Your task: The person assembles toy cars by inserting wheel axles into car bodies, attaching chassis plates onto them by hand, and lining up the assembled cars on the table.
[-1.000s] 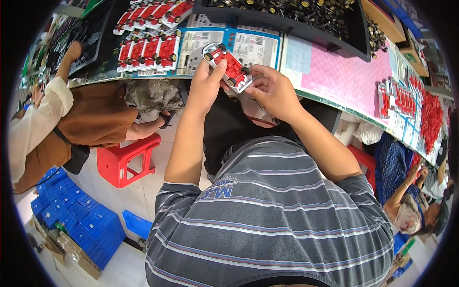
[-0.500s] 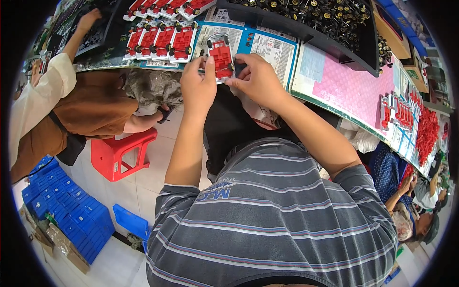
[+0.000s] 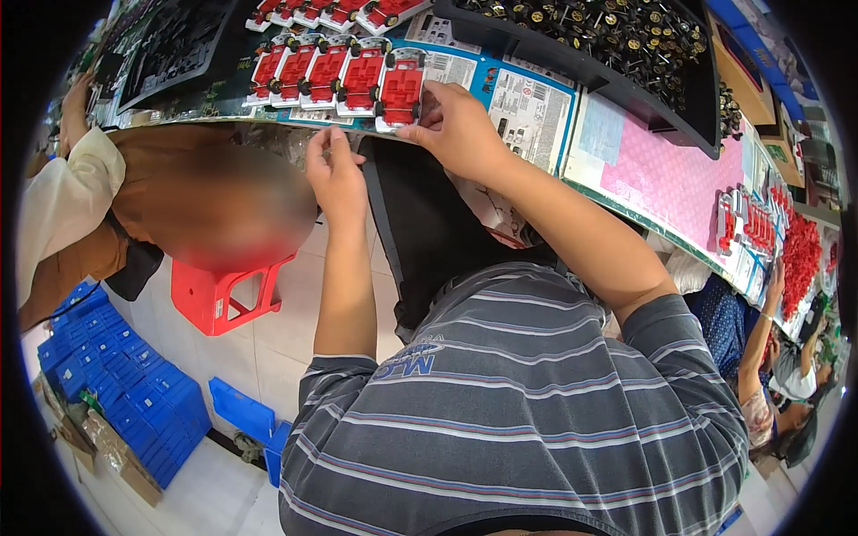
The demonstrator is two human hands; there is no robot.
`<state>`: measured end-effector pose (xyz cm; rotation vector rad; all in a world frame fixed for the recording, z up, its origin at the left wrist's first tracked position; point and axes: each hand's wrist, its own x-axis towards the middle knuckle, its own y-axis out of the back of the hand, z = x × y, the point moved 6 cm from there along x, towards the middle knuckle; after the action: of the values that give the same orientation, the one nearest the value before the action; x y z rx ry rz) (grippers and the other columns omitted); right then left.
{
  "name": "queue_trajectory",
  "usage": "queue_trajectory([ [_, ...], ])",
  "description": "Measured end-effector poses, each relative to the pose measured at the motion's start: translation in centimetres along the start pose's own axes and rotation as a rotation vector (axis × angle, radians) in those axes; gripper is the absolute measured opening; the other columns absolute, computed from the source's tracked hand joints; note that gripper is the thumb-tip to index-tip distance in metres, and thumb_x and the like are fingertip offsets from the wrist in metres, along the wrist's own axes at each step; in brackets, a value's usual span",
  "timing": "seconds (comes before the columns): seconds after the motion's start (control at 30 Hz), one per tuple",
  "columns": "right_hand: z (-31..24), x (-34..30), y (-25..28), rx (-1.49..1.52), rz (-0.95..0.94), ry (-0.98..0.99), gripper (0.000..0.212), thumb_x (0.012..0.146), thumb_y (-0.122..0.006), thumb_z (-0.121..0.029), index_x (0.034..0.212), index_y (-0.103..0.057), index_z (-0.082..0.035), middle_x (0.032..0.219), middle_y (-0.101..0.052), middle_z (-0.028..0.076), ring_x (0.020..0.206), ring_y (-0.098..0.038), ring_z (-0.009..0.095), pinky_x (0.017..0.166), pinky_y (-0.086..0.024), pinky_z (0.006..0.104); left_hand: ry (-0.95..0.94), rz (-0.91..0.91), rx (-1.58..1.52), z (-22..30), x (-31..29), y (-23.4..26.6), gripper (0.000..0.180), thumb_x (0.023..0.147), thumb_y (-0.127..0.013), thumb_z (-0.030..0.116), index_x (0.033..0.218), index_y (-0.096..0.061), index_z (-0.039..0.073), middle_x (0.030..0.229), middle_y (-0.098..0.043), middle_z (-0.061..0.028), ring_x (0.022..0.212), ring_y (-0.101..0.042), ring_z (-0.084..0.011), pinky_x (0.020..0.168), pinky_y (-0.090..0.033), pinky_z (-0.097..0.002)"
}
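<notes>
A white toy car (image 3: 400,94) lies underside up at the near end of a row on the table, its red base showing and dark wheels at its sides. My right hand (image 3: 465,129) grips it at the right side and near corner, thumb and fingers bent round its edge. Just off the table's front edge, my left hand (image 3: 338,174) holds nothing, its fingers loosely bent and apart. Several like toy cars (image 3: 323,73) stand side by side to the left, also upside down, with a second row (image 3: 335,11) behind them.
A black tray (image 3: 581,71) of small wheels on axles spans the far side. Pink sheet (image 3: 666,165) covers the right part of the table. More cars (image 3: 746,223) and a red heap of parts (image 3: 802,255) lie far right. A co-worker's arm (image 3: 76,116) reaches in at left, near a red stool (image 3: 206,299).
The toy car went from between both hands down to the left, onto the end of the row. My left hand let go and drew back toward me; my right hand stayed with the car.
</notes>
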<state>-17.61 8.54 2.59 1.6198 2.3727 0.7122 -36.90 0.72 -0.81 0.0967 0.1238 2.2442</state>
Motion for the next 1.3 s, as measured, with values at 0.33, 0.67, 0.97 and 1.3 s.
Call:
queue_trajectory([
  [0.33, -1.1, 2.9, -2.3, -0.126, -0.066, 0.057, 0.053, 0.081, -0.083, -0.031, 0.111, -0.06, 0.005, 0.103, -0.063, 0.023, 0.094, -0.064, 0.036, 0.083, -0.052, 0.0418, -0.204, 0.183, 0.152, -1.0, 6.2, 4.3, 0.038, 0.1, -0.061, 0.023, 0.122, -0.056, -0.008, 0.122, -0.055, -0.018, 0.074, -0.066, -0.0171, 0.069, -0.054, -0.0274],
  [0.67, 4.6, -11.7, 12.7, 0.02, 0.179, -0.123, 0.028, 0.092, -0.071, -0.008, 0.116, -0.065, 0.003, 0.104, -0.067, 0.009, 0.085, -0.065, 0.013, 0.076, -0.053, 0.0265, 0.115, 0.034, -0.103, -8.2, 0.1, 0.7, 0.026, 0.102, -0.058, 0.021, 0.119, -0.058, 0.002, 0.086, -0.06, -0.0027, 0.063, -0.054, -0.0077, 0.055, -0.04, -0.0214],
  [0.97, 9.6, -29.7, 33.6, -0.763, 0.812, -0.435, 0.03, 0.085, -0.073, -0.008, 0.114, -0.067, 0.0, 0.104, -0.065, 0.016, 0.078, -0.065, 0.023, 0.07, -0.052, 0.0335, 0.17, -0.433, 0.063, -10.4, -8.1, -8.1, 0.022, 0.101, -0.059, 0.018, 0.109, -0.066, -0.001, 0.086, -0.063, -0.0019, 0.065, -0.051, -0.0071, 0.061, -0.044, -0.0228],
  [1.3, 14.6, -33.4, 37.1, -0.941, 0.963, -0.396, 0.024, 0.082, -0.063, 0.001, 0.106, -0.068, -0.002, 0.1, -0.069, 0.019, 0.098, -0.065, 0.038, 0.086, -0.051, 0.0445, 0.051, -1.073, 0.232, -3.1, -15.9, -17.5, 0.019, 0.095, -0.065, 0.019, 0.097, -0.07, 0.0, 0.079, -0.069, -0.0069, 0.073, -0.063, -0.012, 0.069, -0.051, -0.0281],
])
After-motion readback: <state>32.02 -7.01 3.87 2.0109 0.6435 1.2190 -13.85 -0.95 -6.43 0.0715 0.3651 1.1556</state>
